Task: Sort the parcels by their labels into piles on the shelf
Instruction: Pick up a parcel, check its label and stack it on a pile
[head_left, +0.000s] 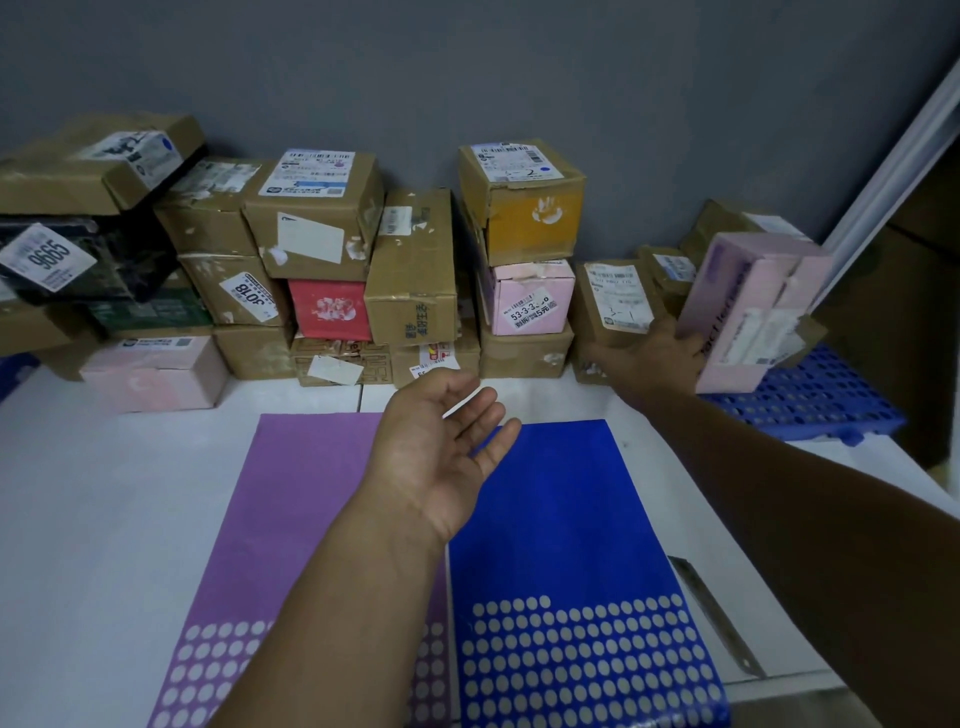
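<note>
– Pink card, the long parcel (753, 312): where does it sit against the blue mat (561, 509)?

– Beyond the mat's far right corner and out to the right, over the near edge of a blue perforated crate (821, 400). Whether its lower end touches the crate cannot be told.

– And which way does it run?

– It stands nearly on end. Its long axis goes from the lower end by the crate up to the top end, and the top leans a little to the right, away from the mat. The long face with lettering is turned left, towards the mat.

– The person's right hand (654, 358)?

– It is stretched out past the mat's far right corner, with its back to the camera. The parcel lies to the right of the fingers, which meet its left long face about halfway up. The hand is blurred and the fingertips are hidden, so whether they curl round the parcel cannot be told.

– The left hand (441, 441)?

– It hovers above the mat's far left corner, over the seam with the purple mat (311, 493) that lies along the blue mat's left edge. The palm faces up and right, the fingers straight and close together, holding nothing.

– Other parcels?

– Brown boxes (415, 270) are stacked beyond the mat's far edge, against the grey wall (467, 67).
</note>
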